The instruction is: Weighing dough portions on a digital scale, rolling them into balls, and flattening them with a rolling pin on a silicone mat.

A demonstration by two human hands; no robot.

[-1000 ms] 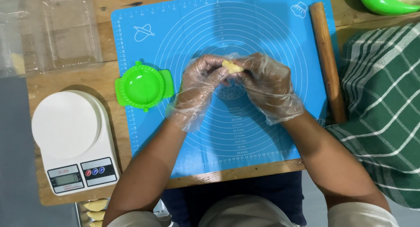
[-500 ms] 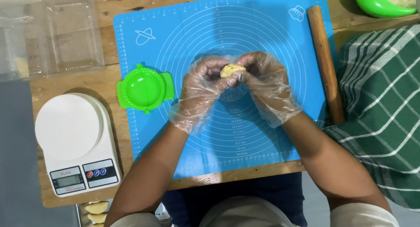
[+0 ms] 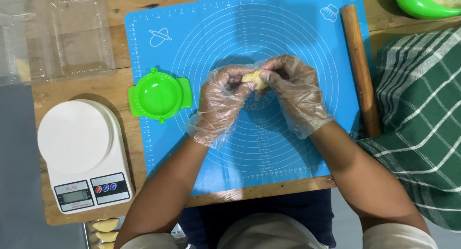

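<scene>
Both gloved, left hand (image 3: pixel 222 101) and right hand (image 3: pixel 294 93) meeting fingertip to fingertip over the blue mat (image 3: pixel 216 33). Pinching a small yellow dough piece (image 3: pixel 253 78) between them, fingers curled and pressed tight around it. Left of the left fingers, a green dumpling press (image 3: pixel 159 95); farther left, a white scale (image 3: pixel 79 150). Right of the right fingers, a wooden rolling pin (image 3: pixel 359 66).

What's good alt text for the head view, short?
Two gloved hands, left and right, pinch a small piece of yellow dough above a blue mat on a wooden table. A green dumpling press and white scale lie to the left, a rolling pin to the right.
</scene>
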